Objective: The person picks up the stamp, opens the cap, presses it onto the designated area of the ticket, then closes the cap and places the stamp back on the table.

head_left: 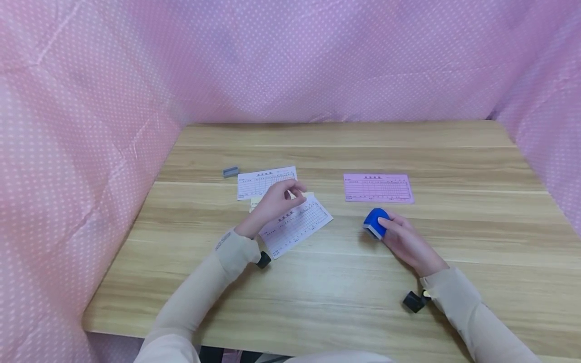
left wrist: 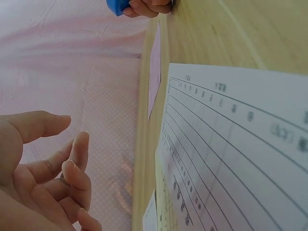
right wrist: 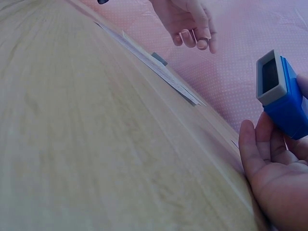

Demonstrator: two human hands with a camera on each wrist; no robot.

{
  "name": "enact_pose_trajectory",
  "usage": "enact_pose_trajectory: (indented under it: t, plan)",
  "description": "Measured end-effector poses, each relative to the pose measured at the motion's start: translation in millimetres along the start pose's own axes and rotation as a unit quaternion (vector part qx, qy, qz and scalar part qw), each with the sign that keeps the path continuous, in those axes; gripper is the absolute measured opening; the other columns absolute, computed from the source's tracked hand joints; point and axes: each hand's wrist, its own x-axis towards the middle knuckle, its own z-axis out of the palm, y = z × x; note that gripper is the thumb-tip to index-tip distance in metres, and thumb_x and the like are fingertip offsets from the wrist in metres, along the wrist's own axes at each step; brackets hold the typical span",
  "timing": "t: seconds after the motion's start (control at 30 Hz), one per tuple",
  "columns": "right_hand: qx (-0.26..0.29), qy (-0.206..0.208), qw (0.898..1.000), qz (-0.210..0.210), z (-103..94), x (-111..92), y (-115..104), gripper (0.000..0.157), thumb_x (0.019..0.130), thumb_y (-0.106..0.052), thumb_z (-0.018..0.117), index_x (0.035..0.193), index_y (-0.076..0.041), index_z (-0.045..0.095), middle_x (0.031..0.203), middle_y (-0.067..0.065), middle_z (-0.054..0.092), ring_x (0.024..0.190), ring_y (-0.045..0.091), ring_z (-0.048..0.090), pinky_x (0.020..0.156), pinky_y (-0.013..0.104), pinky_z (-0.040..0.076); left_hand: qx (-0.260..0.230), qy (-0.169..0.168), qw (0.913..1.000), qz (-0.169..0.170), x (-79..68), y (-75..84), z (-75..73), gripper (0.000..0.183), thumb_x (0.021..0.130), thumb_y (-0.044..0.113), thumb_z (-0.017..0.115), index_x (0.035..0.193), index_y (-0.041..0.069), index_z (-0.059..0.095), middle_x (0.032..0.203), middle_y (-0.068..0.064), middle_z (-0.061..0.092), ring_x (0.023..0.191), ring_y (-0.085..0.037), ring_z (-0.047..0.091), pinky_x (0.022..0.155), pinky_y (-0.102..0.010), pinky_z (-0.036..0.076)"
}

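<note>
A blue self-inking stamp [head_left: 375,223] with a grey rim is gripped in my right hand [head_left: 407,243], above the table. In the right wrist view the dark underside of the stamp [right wrist: 270,77] shows inside that rim. My left hand [head_left: 277,200] hovers over a tilted white printed form [head_left: 297,227], its fingers loosely bent with nothing between them. The left wrist view shows a gap between the fingers [left wrist: 77,180] and the white form [left wrist: 231,144]. Under this form a yellowish slip [head_left: 255,201] peeks out.
Another white form [head_left: 249,186] lies behind the left hand, partly covered. Next to it is a small grey block [head_left: 230,172]. A pink form [head_left: 379,188] lies flat beyond the right hand. Pink dotted cloth [head_left: 340,60] hangs around the wooden table [head_left: 317,302].
</note>
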Motion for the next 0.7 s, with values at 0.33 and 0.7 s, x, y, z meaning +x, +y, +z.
enact_pose_trajectory:
  t: [0.33, 0.7]
  plan:
    - [-0.002, 0.001, 1.000, -0.007, -1.0, 0, 0, 0.039, 0.104, -0.021, 0.042, 0.137, -0.002, 0.034, 0.122, -0.011, 0.056, 0.113, -0.002, 0.055, 0.096, 0.013, 0.046, -0.004, -0.001, 0.9997, -0.022, -12.5, -10.0, -6.4, 0.026, 0.091, 0.014, 0.065, 0.115, 0.006, 0.065, 0.100, -0.008, 0.066, 0.083, -0.018, 0.051, 0.075, -0.024, 0.040]
    - [0.003, 0.008, 1.000, 0.004, -0.6, -1, -1, 0.038, 0.104, -0.021, 0.042, 0.137, -0.003, 0.035, 0.120, -0.012, 0.057, 0.111, -0.003, 0.056, 0.095, 0.013, 0.046, -0.015, -0.005, 0.9987, -0.049, -21.8, -18.1, -6.7, 0.024, 0.091, 0.014, 0.065, 0.114, 0.007, 0.065, 0.100, -0.008, 0.066, 0.082, -0.017, 0.050, 0.072, -0.025, 0.040]
